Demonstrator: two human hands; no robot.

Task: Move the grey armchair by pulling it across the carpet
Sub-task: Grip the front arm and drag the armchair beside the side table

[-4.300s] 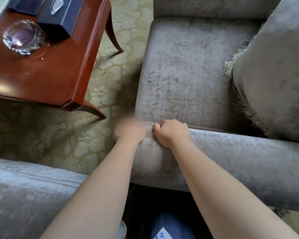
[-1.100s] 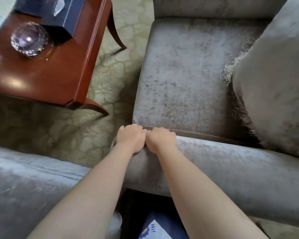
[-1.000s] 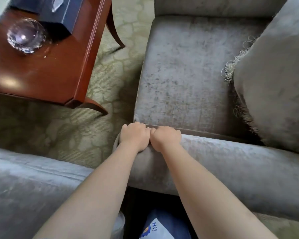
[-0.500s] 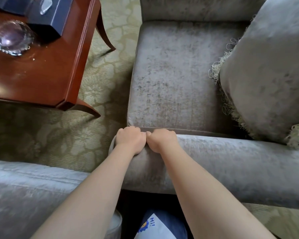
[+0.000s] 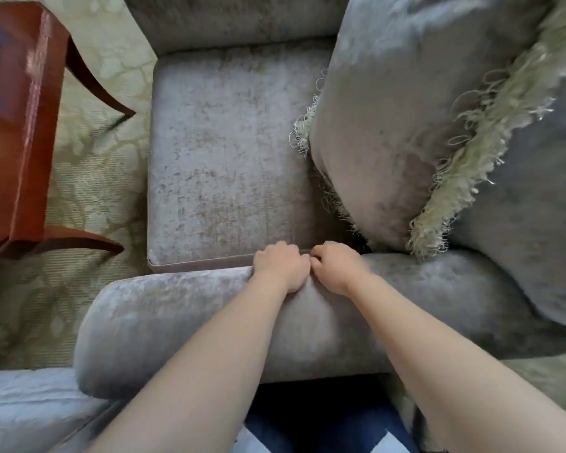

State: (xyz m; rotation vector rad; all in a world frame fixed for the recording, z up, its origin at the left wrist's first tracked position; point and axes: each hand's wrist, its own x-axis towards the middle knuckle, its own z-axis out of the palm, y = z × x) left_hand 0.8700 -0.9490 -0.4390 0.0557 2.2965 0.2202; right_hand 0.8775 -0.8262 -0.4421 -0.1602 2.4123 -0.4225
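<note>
armchair (image 5: 223,158): grey velvety cloth, mottled sheen | cushion (image 5: 389,125): same cloth, stringy fringe | desk (image 5: 23,132): glossy red-brown wood | carpet (image 5: 92,178): ribbed woven, matt

The grey armchair (image 5: 223,158) is upholstered in worn, mottled velvet, with a flat square seat cushion piped along its front edge and a thick rolled armrest (image 5: 183,315) lying across the near side; it stands on the pale green patterned carpet (image 5: 89,178), seen from above

Wooden side table (image 5: 23,132) blurred, cropped at left.
</note>
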